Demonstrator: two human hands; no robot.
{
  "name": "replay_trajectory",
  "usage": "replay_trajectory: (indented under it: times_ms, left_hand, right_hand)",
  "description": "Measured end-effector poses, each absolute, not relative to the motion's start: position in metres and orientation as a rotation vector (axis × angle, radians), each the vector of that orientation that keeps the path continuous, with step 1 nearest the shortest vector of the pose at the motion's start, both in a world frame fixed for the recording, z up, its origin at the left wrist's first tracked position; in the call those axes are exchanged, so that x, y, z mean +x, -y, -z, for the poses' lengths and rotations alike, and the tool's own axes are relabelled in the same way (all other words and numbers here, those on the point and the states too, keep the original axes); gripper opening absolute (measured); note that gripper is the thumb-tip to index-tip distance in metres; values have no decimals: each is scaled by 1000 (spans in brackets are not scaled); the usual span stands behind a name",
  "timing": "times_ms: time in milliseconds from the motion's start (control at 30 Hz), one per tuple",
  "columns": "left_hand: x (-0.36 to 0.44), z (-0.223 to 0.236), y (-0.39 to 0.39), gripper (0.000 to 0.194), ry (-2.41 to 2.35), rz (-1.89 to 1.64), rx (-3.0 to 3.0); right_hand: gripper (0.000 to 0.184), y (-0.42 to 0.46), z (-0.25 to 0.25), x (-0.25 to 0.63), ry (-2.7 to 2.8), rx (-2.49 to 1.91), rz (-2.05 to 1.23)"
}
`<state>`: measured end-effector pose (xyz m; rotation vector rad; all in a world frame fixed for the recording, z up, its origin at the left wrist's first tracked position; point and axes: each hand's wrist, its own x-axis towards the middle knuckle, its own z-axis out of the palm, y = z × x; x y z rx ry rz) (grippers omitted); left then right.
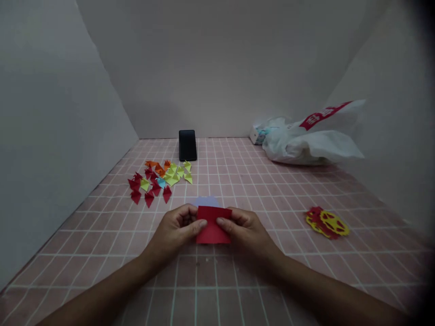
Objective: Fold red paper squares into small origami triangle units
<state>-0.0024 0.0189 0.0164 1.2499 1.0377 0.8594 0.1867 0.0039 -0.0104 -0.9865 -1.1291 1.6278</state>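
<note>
Obscuring lilac ppr (207, 200) partly: red sht (214, 234)

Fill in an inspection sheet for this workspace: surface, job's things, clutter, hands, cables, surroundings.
Surface: pink top with a pale grid; small specks nearer the wearer than the red sheet.
Job's things: red sheet, held up between both hands.
Clutter: folded papers in red, orange, yellow and blue, left; purple piece, partly hidden behind the sheet; red and yellow cut-outs, right; phone, far side; white bag and box, far right.
Hands: left hand and right hand pinch opposite sides of the sheet, thumbs on top.
Cables: nothing seen.
Surroundings: plain walls, dim light.
</note>
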Motion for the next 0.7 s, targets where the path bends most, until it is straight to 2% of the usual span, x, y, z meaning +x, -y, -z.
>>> replay_trajectory:
  times_ms: [200,433,700]
  left_hand:
    - [-2,-12,-20,21,-1102,-892,1230]
    - [-5,-12,-22,22,-1070,-861,1168]
    - [-8,-8,-21,11,-998,-853,1054]
  right_hand:
    - [30,-2,7,186,986,-877,-1837]
    - [36,-5,10,189,955,-841,-1901]
    - [21,-2,1,188,922,-790,-1905]
